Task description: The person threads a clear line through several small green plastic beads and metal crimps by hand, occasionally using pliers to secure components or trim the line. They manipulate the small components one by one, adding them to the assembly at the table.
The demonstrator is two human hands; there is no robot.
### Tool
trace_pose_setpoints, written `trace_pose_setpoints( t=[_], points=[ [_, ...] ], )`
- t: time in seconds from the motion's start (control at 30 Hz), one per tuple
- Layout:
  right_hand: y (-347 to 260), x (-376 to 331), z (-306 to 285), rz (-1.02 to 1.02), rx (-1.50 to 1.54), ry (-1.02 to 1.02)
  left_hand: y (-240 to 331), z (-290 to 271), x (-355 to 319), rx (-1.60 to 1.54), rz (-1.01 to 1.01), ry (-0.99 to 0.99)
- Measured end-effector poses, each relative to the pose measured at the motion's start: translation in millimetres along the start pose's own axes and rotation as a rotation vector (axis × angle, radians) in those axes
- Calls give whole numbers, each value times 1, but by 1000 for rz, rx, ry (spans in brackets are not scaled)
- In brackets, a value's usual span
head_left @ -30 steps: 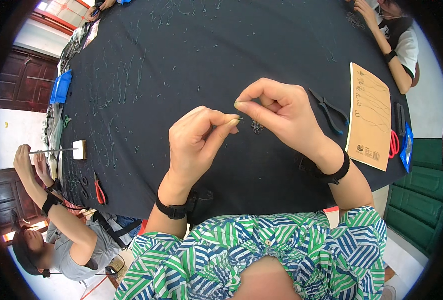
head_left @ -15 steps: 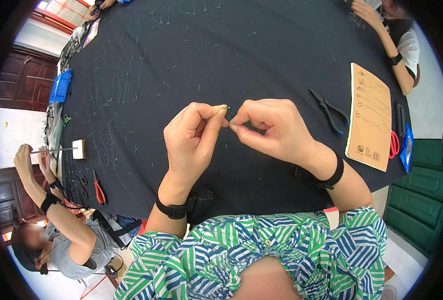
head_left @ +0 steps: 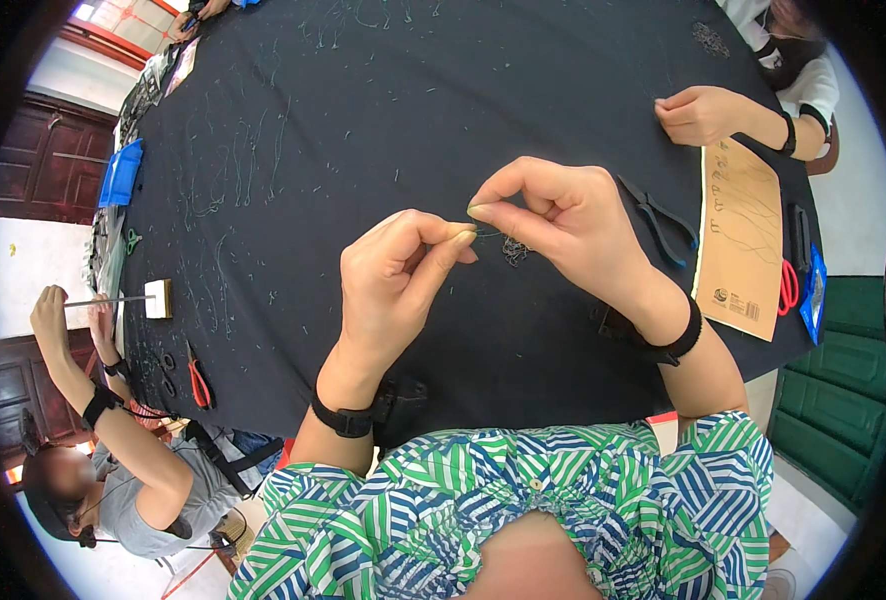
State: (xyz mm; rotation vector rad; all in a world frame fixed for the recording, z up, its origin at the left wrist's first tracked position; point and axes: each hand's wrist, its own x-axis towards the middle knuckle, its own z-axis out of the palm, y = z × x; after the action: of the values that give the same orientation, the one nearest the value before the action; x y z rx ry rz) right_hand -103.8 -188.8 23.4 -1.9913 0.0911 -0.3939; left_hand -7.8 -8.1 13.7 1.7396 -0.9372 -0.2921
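Over the black cloth, my left hand (head_left: 388,285) pinches a thin green thread (head_left: 485,234) between thumb and forefinger. My right hand (head_left: 568,215) is close by on the right, thumb and forefinger pressed together at the thread, its fingertips slightly higher in the picture. Whether a small part is tied in the thread is too fine to make out. A little pile of dark metal bits (head_left: 514,251) lies on the cloth just below my right fingers.
Pliers (head_left: 660,222) and a brown card with threads (head_left: 740,250) lie to the right, near red-handled scissors (head_left: 788,288). Red-handled pliers (head_left: 199,380) lie left. Loose green threads (head_left: 243,155) spread across the black cloth (head_left: 413,140). Co-workers sit left and far right.
My right hand has moved up, uncovering the metal pile; my left hand has shifted slightly right. At the far right, a co-worker's hand has come down toward the brown card.
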Motion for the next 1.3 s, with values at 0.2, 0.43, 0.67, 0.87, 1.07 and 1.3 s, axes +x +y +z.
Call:
trace_pose_setpoints(
  t=[0.2,0.43,0.67,0.87,1.07,1.3],
  points=[
    [11,2,9,170,278,-33,-1,-1,-1,-56,11,12],
    [6,-5,16,85,125,-110,-7,-3,-1,-26,81,28],
    [12,-3,20,-430,-175,62,-6,0,2,38,95,67],
    [1,2,6,-409,-192,99,-9,2,1,32,127,31],
    [5,1,2,45,95,-40,-7,1,1,64,143,7],
    [15,2,14,278,402,-135,-8,0,1,143,215,78]
  ],
)
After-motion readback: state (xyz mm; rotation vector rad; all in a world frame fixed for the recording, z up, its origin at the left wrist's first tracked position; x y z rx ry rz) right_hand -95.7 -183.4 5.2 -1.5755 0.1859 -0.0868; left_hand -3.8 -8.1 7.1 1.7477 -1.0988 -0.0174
